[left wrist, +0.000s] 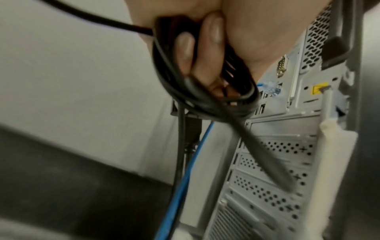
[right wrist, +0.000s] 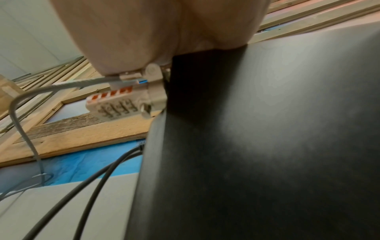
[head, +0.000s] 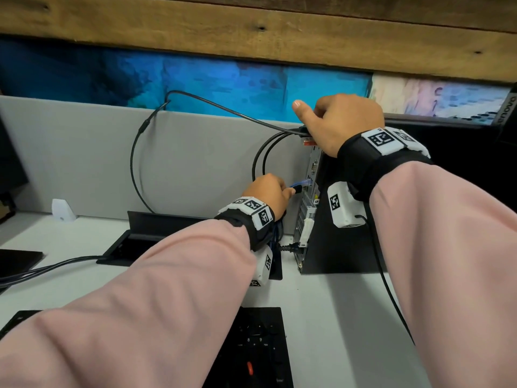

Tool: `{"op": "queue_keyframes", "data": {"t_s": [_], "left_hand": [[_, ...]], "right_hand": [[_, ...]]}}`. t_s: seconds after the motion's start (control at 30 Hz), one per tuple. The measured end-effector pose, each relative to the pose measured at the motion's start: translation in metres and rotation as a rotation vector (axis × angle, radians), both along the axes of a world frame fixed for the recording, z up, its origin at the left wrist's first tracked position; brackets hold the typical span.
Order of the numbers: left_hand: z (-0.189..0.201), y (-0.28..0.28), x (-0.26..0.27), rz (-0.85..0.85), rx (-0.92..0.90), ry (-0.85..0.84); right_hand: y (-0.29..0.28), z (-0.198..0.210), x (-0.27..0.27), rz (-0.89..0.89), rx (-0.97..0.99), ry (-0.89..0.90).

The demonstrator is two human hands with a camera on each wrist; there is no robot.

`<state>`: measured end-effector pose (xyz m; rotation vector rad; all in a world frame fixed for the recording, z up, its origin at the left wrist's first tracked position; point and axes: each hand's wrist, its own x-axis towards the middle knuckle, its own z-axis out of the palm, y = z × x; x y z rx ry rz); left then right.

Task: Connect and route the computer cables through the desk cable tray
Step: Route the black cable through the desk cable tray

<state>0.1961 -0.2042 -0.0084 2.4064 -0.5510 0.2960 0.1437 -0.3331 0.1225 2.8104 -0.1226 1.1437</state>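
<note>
My left hand (head: 268, 191) sits at the rear panel of the computer tower (head: 335, 225), fingers curled round a bunch of looped black cable (left wrist: 174, 84); a black plug (head: 382, 189)... no, the plug tip shows just past my thumb, beside the blue network cable (left wrist: 185, 170) that is already seated in its port; my right hand (head: 344, 124) rests on the tower's top rear corner, fingers curled over the edge and gripping a black cable end (head: 302, 131) there, with a grey combination lock (right wrist: 123, 104) on its wire cable just under the palm; the desk cable tray (head: 156, 236) is open in the desk surface (head: 321, 303), left of the tower, with dark cables running into it.

Step in hand, I judge: plugging the left-hand cable into a rear port; the connecting is partly done, the routing barely begun; to do it well I should let the slack loops drop so they do not tug the plug, line the plug square to the port, push straight without rocking, and use the right hand to brace the tower against the push; then lead the slack down to the tray, clear of the blue cable.
</note>
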Motion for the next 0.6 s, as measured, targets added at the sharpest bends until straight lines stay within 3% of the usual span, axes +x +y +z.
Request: {"op": "queue_keyframes", "data": {"t_s": [0.13, 0.27, 0.6], "left_hand": [[-0.007, -0.004, 0.003, 0.005, -0.222, 0.199], [-0.013, -0.005, 0.000, 0.000, -0.435, 0.285], [-0.027, -0.008, -0.011, 0.016, -0.477, 0.119]], "right_hand": [[0.001, 0.000, 0.000, -0.010, -0.008, 0.002], [0.001, 0.001, -0.001, -0.009, 0.000, 0.001], [0.001, 0.000, -0.001, -0.004, -0.001, 0.002]]}}
